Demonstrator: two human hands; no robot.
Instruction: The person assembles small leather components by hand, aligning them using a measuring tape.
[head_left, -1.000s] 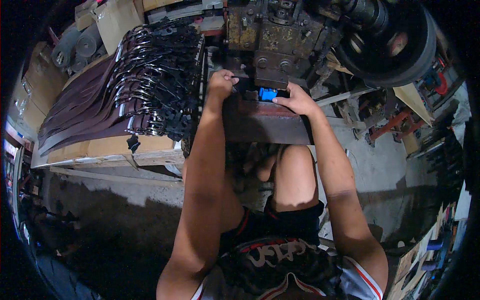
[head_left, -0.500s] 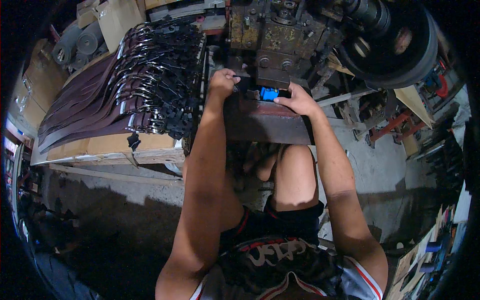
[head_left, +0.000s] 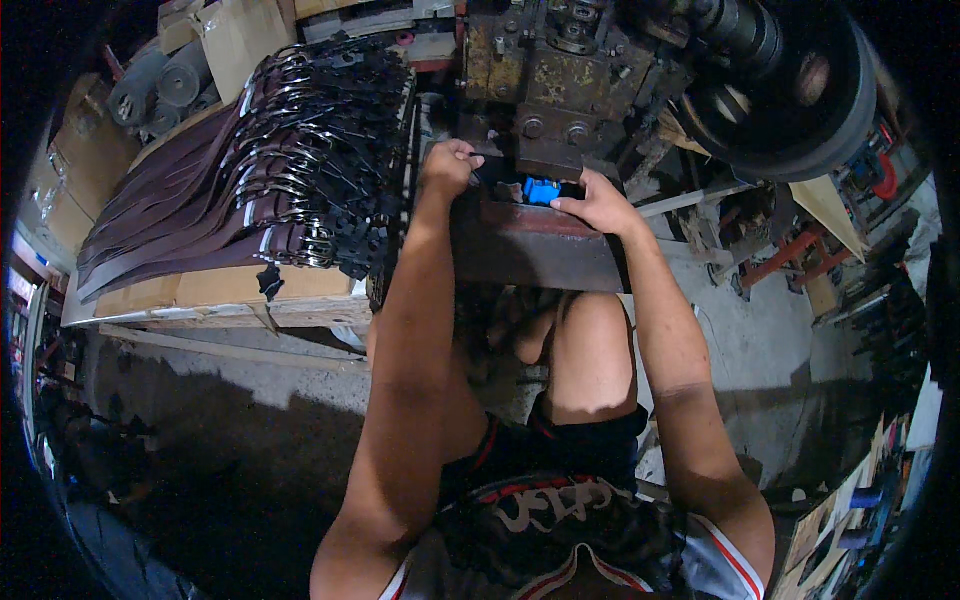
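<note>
Under the ram of a heavy metal press [head_left: 548,150] sits a small bright blue block [head_left: 542,190]. My left hand [head_left: 450,170] is closed in a pinch to the left of the press, on a thin dark piece I cannot make out. To the right of the blue block is my right hand [head_left: 605,205], its thumb beside the block's near right corner. Its other fingers bend behind, round something dark that I cannot make out. A dark metal ledge with a reddish edge [head_left: 535,220] lies just below both hands.
On the left, a cardboard-topped table [head_left: 215,287] bears a big pile of brown belts [head_left: 180,190] with metal buckles and black pieces. A large dark flywheel [head_left: 840,100] stands at upper right, with a red metal stand [head_left: 785,255] below it. Grey rolls [head_left: 180,80] lie at upper left.
The view has shifted very slightly. Both hands keep nearly the same places by the press and the blue block.
</note>
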